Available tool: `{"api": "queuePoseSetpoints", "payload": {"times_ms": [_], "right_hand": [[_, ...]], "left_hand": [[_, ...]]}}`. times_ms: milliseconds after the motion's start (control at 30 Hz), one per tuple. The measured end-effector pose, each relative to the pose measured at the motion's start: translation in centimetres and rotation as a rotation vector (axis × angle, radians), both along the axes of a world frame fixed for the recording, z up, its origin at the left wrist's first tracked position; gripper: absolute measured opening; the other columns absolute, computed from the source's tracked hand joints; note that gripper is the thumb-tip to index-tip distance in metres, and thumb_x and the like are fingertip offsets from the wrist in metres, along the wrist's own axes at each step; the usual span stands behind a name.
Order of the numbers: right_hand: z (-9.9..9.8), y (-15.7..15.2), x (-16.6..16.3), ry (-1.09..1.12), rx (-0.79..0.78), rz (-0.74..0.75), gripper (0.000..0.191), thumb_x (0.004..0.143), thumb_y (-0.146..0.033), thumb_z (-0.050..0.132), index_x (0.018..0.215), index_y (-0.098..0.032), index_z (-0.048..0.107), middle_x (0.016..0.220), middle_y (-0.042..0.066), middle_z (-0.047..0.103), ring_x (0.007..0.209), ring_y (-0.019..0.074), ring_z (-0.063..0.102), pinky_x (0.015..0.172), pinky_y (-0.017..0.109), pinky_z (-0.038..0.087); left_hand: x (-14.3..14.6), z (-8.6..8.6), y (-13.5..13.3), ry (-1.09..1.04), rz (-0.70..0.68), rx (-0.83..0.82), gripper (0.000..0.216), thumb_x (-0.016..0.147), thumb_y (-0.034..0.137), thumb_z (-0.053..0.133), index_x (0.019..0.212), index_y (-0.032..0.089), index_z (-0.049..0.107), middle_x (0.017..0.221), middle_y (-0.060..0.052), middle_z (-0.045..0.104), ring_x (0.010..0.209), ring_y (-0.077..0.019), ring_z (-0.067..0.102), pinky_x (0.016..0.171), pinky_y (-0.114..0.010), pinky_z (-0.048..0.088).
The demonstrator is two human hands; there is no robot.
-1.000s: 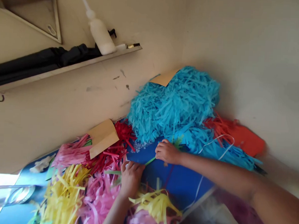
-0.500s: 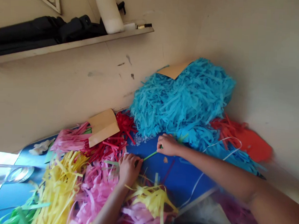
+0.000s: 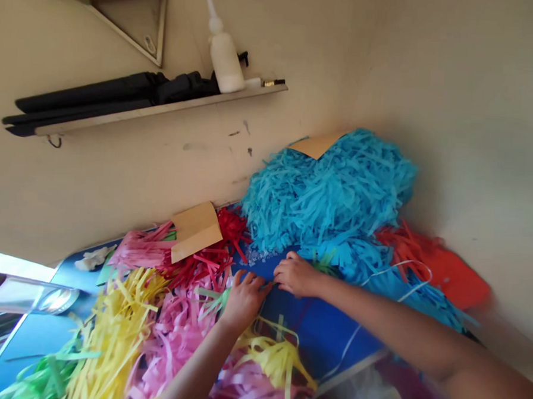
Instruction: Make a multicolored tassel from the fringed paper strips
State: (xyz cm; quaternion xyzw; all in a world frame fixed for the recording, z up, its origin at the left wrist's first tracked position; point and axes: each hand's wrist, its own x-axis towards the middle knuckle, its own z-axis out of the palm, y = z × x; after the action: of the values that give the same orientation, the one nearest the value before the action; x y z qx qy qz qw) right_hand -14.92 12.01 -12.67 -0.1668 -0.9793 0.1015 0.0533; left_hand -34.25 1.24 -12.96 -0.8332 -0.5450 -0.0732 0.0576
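Note:
My left hand (image 3: pixel 244 296) and my right hand (image 3: pixel 296 274) meet over a blue table surface (image 3: pixel 326 328), fingers pinched together on a thin green paper strip (image 3: pixel 266 286) between them. The strip is mostly hidden by the fingers. Just behind my right hand lies a big heap of light blue shredded paper (image 3: pixel 333 191). Beside my left hand lie pink shreds (image 3: pixel 174 331), yellow shreds (image 3: pixel 112 328) and red shreds (image 3: pixel 210 259).
Brown card pieces (image 3: pixel 196 228) rest on the red and pink shreds, and another on the blue heap. Orange paper (image 3: pixel 441 268) lies at the right by the wall. A wall shelf (image 3: pixel 164 108) holds black items and a white squeeze bottle (image 3: pixel 224 57). Green shreds (image 3: pixel 38 381) lie at lower left.
My hands have come closer together, so less of the green strip shows between them. The view has tilted up, showing more of the shelf.

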Motion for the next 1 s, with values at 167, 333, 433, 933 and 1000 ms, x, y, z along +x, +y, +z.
{"api": "queuePoseSetpoints", "payload": {"times_ms": [167,333,433,933,1000], "right_hand": [[-0.3,-0.5,-1.2,0.018,0.119,0.098,0.021,0.089,-0.009,0.050,0.079,-0.012,0.068,0.085,0.011,0.069,0.080,0.0198,0.058,0.081,0.038,0.034],[2.2,-1.4,-2.3,0.079,0.154,-0.005,0.016,0.087,-0.016,0.057,0.078,-0.012,0.069,0.081,0.009,0.071,0.076,0.0195,0.061,0.076,0.036,0.037],[6.1,-2.6,-2.2,0.226,0.012,-0.157,0.022,0.093,-0.023,0.052,0.087,-0.016,0.071,0.090,0.007,0.072,0.082,0.0179,0.063,0.076,0.032,0.039],[11.7,-7.7,-4.7,0.795,-1.622,-0.219,0.043,0.055,-0.050,0.087,0.068,-0.014,0.069,0.052,-0.005,0.055,0.046,0.0051,0.040,0.046,0.020,0.026],[10.9,-8.7,-5.0,0.830,-1.660,-0.252,0.041,0.057,-0.047,0.088,0.069,-0.014,0.067,0.052,-0.005,0.056,0.044,0.0051,0.043,0.043,0.019,0.025]], "left_hand": [[1.1,-0.4,0.6,-0.007,0.019,0.086,0.016,0.086,0.019,0.057,0.084,0.024,0.072,0.083,-0.004,0.070,0.080,-0.0215,0.060,0.094,-0.049,0.035],[1.0,1.2,0.6,-0.030,0.043,0.236,0.024,0.087,0.011,0.051,0.072,0.020,0.067,0.066,-0.001,0.067,0.064,-0.0166,0.062,0.090,-0.044,0.039],[0.1,5.7,-0.9,-0.076,0.026,0.315,0.023,0.092,0.012,0.048,0.086,0.021,0.069,0.080,-0.001,0.073,0.072,-0.0145,0.066,0.101,-0.045,0.033],[1.4,13.2,-7.1,-0.610,0.391,0.536,0.017,0.089,0.033,0.060,0.084,0.023,0.073,0.082,-0.004,0.074,0.075,-0.0176,0.071,0.069,-0.030,0.057],[1.8,12.4,-7.8,-0.715,0.458,0.496,0.018,0.088,0.034,0.061,0.085,0.022,0.073,0.083,-0.004,0.074,0.074,-0.0174,0.071,0.065,-0.028,0.058]]}}
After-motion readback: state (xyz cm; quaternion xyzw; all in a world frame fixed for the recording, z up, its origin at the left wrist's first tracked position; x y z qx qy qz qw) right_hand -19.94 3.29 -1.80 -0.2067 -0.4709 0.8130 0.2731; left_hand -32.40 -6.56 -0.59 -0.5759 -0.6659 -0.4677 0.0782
